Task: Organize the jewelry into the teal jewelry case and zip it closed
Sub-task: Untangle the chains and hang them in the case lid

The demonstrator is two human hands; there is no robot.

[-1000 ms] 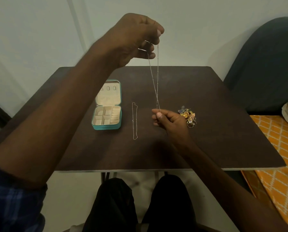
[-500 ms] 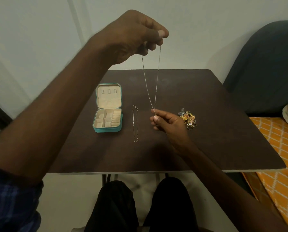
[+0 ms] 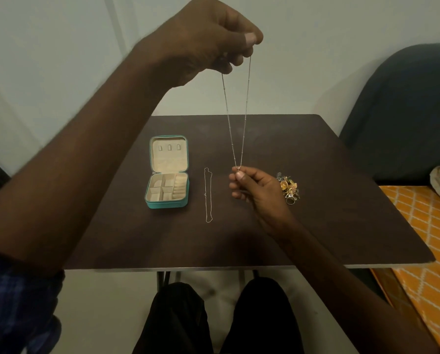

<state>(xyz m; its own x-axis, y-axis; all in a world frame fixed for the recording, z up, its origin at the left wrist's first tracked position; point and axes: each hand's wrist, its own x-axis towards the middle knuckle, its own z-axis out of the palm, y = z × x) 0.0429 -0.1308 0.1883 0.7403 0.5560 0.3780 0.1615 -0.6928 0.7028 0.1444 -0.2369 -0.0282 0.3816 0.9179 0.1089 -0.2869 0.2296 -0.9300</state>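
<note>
Nearest the camera, a beaded chain [image 3: 236,116] was held stretched above the dark table [image 3: 341,213]: its lower end was pinched by the right hand [image 3: 254,187], its top gripped by the raised left hand [image 3: 208,39]. A second chain [image 3: 208,195] was laid out straight on the table beside the teal jewelry case [image 3: 167,172], which was open, its compartments seemingly unfilled. A heap of gold pieces [image 3: 289,186] lay behind the right hand. Little was judged done; all packing and the zipping remained.
</note>
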